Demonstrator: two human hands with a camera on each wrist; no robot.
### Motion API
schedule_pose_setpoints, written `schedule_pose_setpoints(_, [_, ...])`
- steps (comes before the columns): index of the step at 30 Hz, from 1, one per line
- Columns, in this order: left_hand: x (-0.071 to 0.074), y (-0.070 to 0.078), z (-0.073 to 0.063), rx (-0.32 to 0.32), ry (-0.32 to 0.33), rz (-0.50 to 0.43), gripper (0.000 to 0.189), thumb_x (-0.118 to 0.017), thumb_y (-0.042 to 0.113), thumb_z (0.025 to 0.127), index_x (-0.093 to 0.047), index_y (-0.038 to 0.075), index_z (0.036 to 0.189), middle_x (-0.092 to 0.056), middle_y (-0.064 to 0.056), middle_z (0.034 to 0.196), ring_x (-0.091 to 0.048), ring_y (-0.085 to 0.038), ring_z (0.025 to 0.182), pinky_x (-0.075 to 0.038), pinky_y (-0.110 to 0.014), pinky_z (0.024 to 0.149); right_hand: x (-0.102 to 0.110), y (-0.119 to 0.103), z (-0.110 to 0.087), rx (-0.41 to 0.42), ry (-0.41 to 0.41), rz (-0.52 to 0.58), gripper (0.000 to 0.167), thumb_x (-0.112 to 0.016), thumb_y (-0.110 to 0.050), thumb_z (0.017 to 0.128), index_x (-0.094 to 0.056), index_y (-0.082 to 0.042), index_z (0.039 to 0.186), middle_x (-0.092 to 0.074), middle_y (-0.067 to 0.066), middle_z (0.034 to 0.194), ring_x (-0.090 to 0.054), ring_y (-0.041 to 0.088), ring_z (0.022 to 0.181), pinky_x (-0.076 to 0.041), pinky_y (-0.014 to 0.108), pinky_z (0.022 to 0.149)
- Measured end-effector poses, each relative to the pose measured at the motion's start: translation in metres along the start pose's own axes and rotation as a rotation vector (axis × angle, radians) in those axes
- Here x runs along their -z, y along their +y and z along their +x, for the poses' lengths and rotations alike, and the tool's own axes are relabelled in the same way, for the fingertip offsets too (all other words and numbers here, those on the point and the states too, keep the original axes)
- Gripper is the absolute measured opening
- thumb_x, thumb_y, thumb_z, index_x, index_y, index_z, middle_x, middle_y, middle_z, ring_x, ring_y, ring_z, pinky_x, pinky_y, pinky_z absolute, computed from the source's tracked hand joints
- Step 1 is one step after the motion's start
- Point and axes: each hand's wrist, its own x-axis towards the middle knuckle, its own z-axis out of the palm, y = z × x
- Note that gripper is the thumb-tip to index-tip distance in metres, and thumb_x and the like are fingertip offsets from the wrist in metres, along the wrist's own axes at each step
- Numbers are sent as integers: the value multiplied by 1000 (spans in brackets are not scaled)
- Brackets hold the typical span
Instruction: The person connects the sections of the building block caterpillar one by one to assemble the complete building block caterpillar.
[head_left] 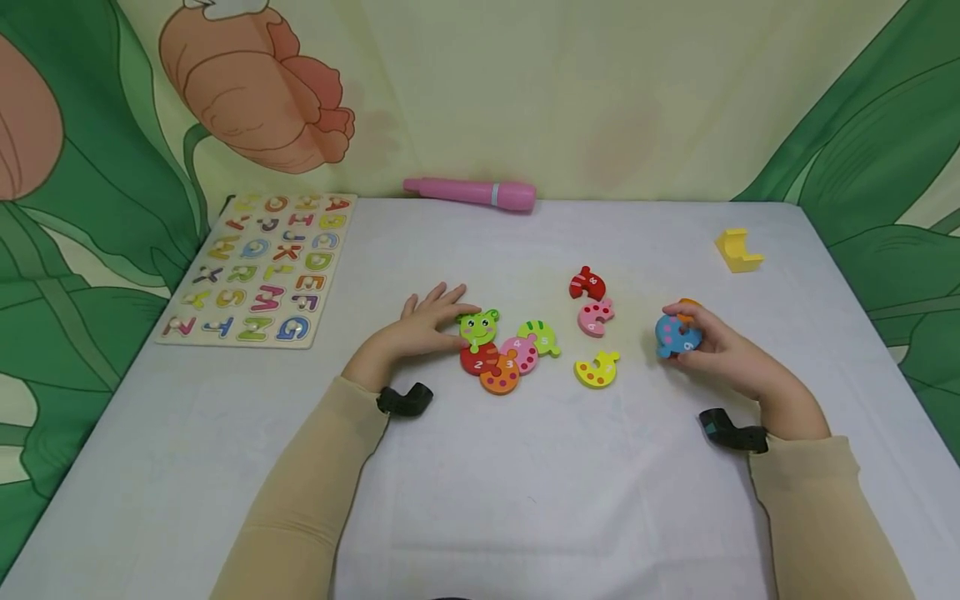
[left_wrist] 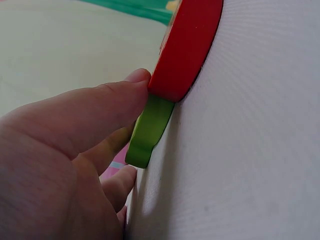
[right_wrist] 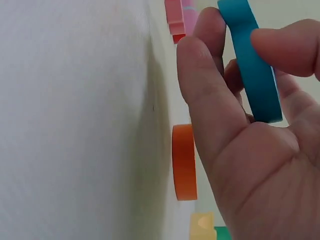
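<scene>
My left hand (head_left: 408, 332) is at the left end of a joined row of wooden caterpillar puzzle pieces. Its thumb and index finger pinch the green smiling head piece (head_left: 477, 327); in the left wrist view the thumb tip also meets the red piece (left_wrist: 187, 50). Linked on are the red 2 (head_left: 474, 360), orange 3 (head_left: 498, 380), pink 4 (head_left: 522, 351) and green 5 (head_left: 545, 339). Off to the right, my right hand (head_left: 723, 354) holds a blue dotted piece (head_left: 675, 336) between thumb and fingers, raised off the table. An orange piece (right_wrist: 184, 162) lies beyond it, partly hidden in the head view.
Loose red (head_left: 587, 283), pink (head_left: 596, 317) and yellow (head_left: 596, 371) pieces lie between the row and my right hand. An alphabet board (head_left: 258, 271) is at the left, a pink pen-shaped object (head_left: 471, 193) at the back edge, and a yellow block (head_left: 738, 251) at the back right.
</scene>
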Motion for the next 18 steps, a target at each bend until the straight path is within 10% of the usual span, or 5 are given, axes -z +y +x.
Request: schedule_pose_setpoints(18, [1, 0, 0, -5, 0, 3, 57, -59, 40, 82, -42, 31, 135, -8, 2, 154, 9, -22, 142, 13, -55, 108, -3, 1, 1, -36, 24, -39, 59, -56, -4, 87, -24, -5, 137, -42, -2, 110, -47, 0, 95, -46, 11, 76])
